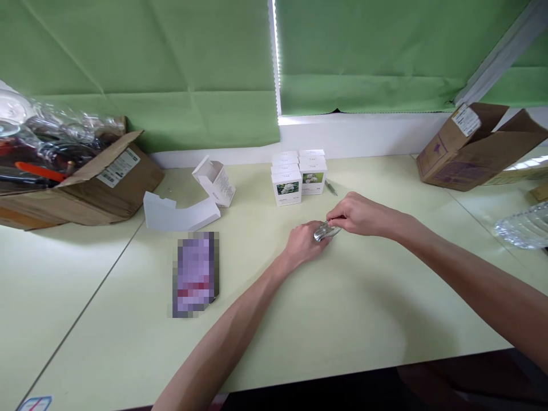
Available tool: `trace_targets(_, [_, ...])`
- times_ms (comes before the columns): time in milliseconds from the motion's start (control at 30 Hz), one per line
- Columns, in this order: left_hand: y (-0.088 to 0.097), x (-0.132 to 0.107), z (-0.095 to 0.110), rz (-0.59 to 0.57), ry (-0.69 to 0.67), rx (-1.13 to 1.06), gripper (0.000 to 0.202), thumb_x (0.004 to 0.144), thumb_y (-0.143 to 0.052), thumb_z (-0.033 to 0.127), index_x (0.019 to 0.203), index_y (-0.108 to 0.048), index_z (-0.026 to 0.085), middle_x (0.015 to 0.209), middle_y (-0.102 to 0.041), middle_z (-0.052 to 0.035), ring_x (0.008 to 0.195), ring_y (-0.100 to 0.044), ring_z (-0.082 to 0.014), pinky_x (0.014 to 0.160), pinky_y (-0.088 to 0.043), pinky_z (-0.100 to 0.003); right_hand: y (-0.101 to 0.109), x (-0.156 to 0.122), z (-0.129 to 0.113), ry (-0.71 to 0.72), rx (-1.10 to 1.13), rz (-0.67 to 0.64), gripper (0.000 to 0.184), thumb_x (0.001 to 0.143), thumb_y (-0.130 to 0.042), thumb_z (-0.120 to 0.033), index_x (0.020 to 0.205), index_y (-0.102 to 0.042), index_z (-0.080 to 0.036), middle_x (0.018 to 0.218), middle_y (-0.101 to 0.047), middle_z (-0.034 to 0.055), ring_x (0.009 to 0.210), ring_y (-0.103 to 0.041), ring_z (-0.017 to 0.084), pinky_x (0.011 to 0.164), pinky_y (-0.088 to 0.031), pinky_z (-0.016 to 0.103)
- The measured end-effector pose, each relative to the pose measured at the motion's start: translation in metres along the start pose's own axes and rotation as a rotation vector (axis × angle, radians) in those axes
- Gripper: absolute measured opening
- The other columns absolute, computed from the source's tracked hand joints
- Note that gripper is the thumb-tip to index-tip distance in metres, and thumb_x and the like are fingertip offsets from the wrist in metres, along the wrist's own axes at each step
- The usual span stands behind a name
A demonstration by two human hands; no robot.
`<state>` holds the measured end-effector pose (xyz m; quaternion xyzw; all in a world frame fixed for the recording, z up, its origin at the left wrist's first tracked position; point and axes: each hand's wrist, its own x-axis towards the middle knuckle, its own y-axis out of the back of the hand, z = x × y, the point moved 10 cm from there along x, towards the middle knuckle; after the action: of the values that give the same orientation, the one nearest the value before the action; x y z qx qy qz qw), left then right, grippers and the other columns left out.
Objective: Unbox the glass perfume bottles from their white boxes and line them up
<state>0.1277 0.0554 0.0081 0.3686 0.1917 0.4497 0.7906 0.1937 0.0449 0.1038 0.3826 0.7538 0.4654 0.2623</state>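
Just in front of the white boxes, both hands are together low over the table. My left hand (305, 242) is closed around the lower left part of a small, clear, shiny glass-like object (326, 230). From the right, my right hand (356, 214) pinches the other end of it. The fingers hide much of the object, so its exact kind does not show. Several small white boxes (287, 191) with flower pictures stand in two rows behind the hands. Beside them lies a pen-like object (331, 187).
An opened white carton (216, 182) and a bent white card piece (180, 216) lie to the left, above a blurred purple item (194, 274). Cardboard boxes stand at far left (107, 194) and far right (454, 154). Clear plastic packaging (524, 225) lies at the right edge.
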Motion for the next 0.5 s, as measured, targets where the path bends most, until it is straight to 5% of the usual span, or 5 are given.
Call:
trace_targets(200, [0.0004,-0.0003,0.0018,0.018,-0.01,0.022,0.011,0.085,-0.058,0.032,0.083,-0.063,0.022,0.078,-0.068,0.0006,0.069,-0.06,-0.0164,0.058,-0.034,-0.027,-0.0055,-0.0011,0.0005,-0.025,-0.147,-0.012,0.033,0.088,-0.05,-0.018,0.054,-0.052,-0.02,0.054,-0.043,-0.0023,0.053,-0.034,0.011,0.058,-0.02,0.032])
trace_targets(500, [-0.0018,0.0011,-0.0023,0.022,-0.015,0.012,0.015,0.086,-0.059,0.037,0.083,-0.063,0.023,0.073,-0.067,0.0014,0.064,-0.058,-0.0158,0.057,-0.033,-0.027,-0.0033,-0.0009,0.0024,-0.024,-0.05,-0.053,0.036,0.089,-0.048,-0.02,0.053,-0.044,-0.019,0.051,-0.03,-0.0058,0.051,-0.022,0.009,0.055,-0.017,0.031])
